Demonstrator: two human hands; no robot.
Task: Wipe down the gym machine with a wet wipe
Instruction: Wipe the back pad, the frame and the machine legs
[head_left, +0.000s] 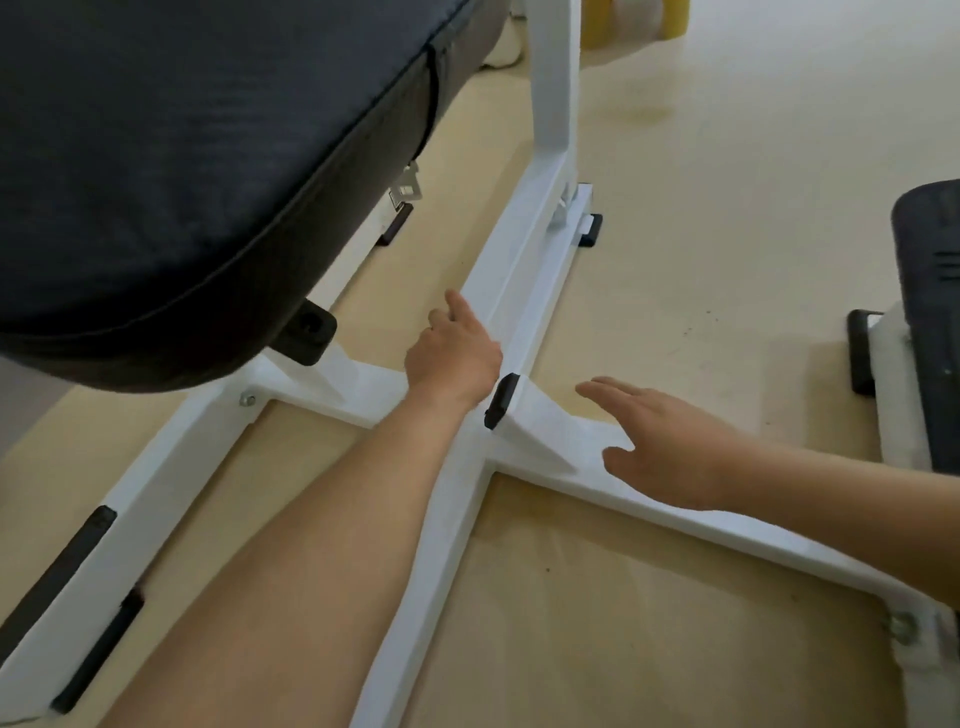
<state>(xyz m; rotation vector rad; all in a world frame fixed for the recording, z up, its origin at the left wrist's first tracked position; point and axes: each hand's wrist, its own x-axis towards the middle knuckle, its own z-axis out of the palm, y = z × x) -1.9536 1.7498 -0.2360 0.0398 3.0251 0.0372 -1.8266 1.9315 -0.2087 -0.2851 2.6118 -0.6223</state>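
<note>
While outstretched, right hand (670, 447) at frame (524, 291)

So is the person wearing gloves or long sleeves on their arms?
No. The left arm and right arm are bare right to the picture's edge, no sleeves. The left hand and right hand have no gloves, watch, bracelet or ring showing.

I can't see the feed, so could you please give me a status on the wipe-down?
Left hand against the white frame bar, grip unclear. Right hand open at the crossbar. No wipe visible. Nothing blocking.
</note>
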